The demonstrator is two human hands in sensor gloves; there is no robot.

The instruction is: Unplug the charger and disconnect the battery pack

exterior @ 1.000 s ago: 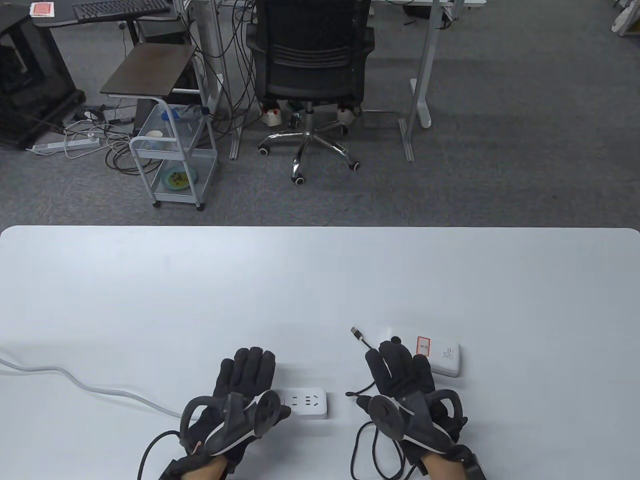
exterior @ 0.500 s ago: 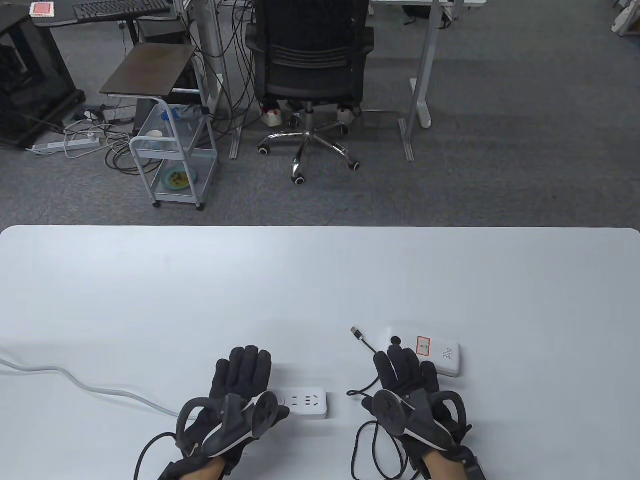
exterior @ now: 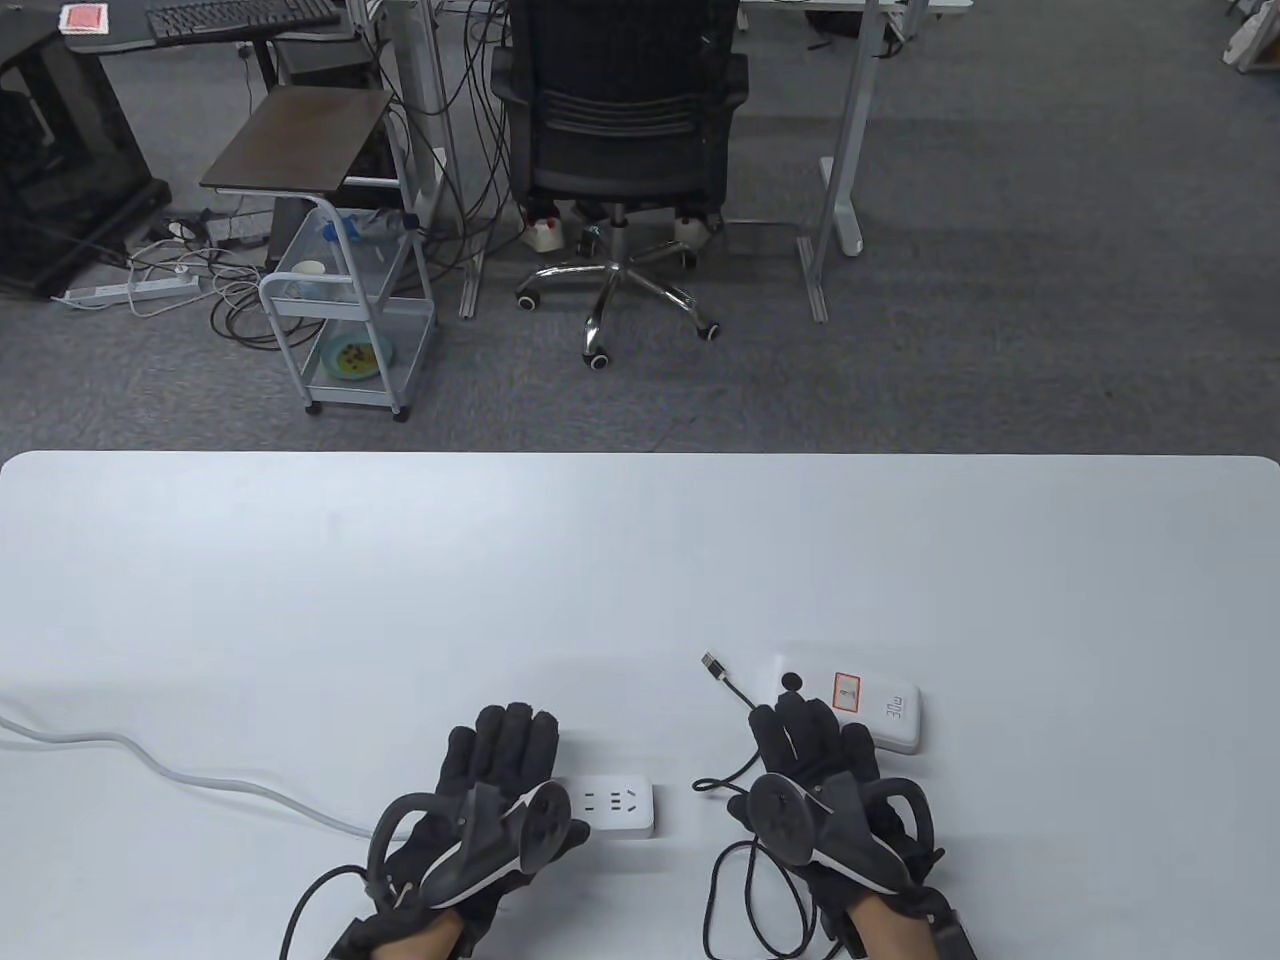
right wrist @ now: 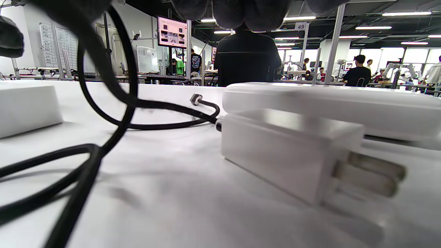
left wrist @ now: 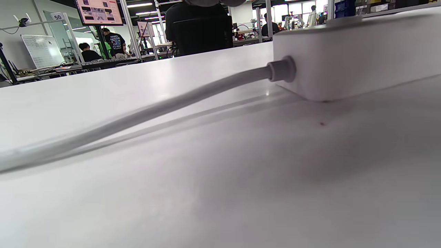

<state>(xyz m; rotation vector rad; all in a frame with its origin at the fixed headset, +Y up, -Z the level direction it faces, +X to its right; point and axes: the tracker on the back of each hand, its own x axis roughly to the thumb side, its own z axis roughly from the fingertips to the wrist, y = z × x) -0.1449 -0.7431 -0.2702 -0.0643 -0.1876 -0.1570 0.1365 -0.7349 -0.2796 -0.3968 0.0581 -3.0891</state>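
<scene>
The white power strip (exterior: 618, 806) lies on the table near the front edge; its sockets that show are bare. My left hand (exterior: 503, 750) lies flat over its left end, fingers stretched out, holding nothing. The white charger (right wrist: 286, 151) lies on its side on the table, prongs (right wrist: 372, 175) free, under my right hand (exterior: 812, 738), whose fingers (right wrist: 248, 13) hang above it without gripping. The white battery pack (exterior: 890, 712) lies just right of that hand. The black cable (exterior: 735, 900) runs from the charger; its USB plug (exterior: 712, 665) lies loose, left of the pack.
The strip's white cord (exterior: 200, 778) trails left across the table; it also shows in the left wrist view (left wrist: 155, 110), entering the strip (left wrist: 355, 51). The black cable loops near the front edge, left of my right wrist. An office chair (exterior: 620, 130) stands beyond the table.
My right hand has drawn back a little toward the front edge, uncovering more of the battery pack. My left hand has shifted slightly right. The objects have not moved.
</scene>
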